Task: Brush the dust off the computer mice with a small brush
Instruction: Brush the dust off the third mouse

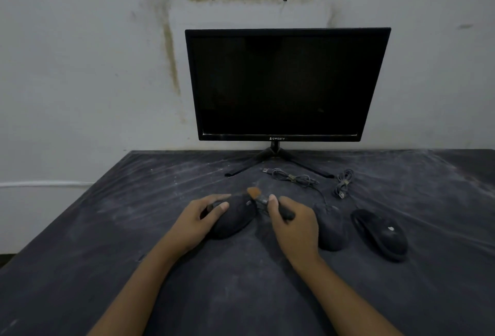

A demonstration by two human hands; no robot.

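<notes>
Dusty dark table (107,228) against a stained pale wall (80,68), with a black monitor (284,84) at the back, screen off. Our left hand (203,218) grips the leftmost mouse (235,220), thumb on top and fingers curled round its far side. Our right hand (292,223) is just beside it, fingers curled round the dark handle of the small brush (261,200). The tan bristles sit at the far end of that mouse; we can't tell if they touch it. Two more black mice lie to the right of our right hand: the middle mouse (330,231) is near the hand, and the right mouse (380,231) is just past it. Two bundled cables, one (294,178) and another (344,183), lie between the mice and the monitor stand.
</notes>
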